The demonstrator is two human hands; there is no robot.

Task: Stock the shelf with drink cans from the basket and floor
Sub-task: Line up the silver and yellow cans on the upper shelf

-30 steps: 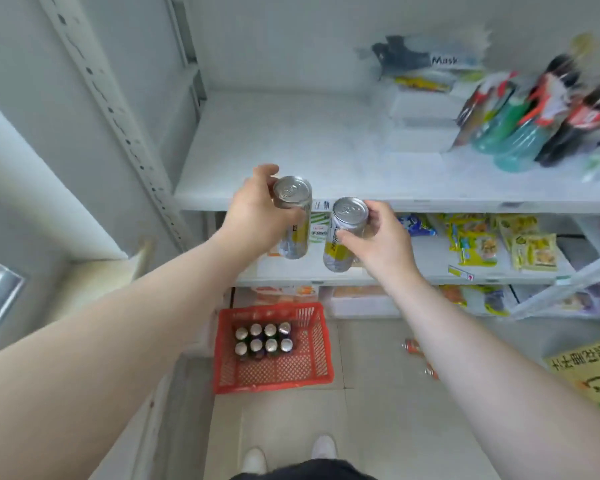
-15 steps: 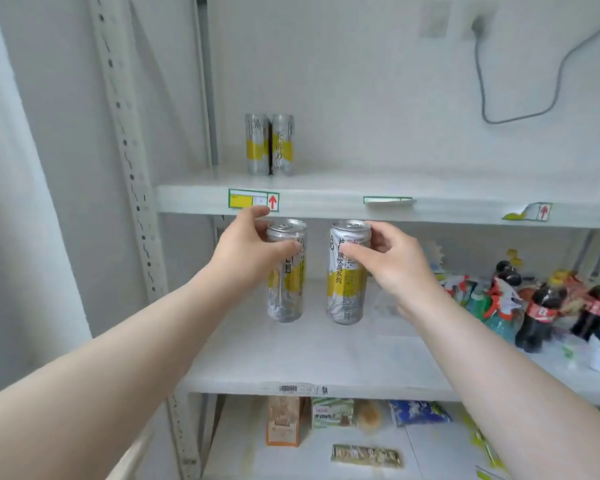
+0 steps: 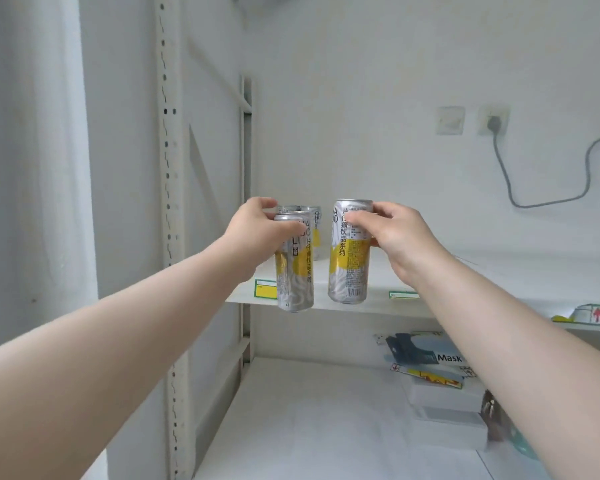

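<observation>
While two cans (image 3: 314,221) stand on the shelf (image 3: 499,282), your left hand (image 3: 257,233) grips one can (image 3: 296,275), your right hand (image 3: 395,233) another can (image 3: 349,265), both not yet placed.

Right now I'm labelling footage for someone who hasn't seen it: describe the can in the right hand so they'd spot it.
Start at the white upper shelf. Two silver-and-yellow cans are held before its front edge; take the right can, in the grip of the right hand. Unlike the left can, it sits higher and shows a barcode.
</observation>
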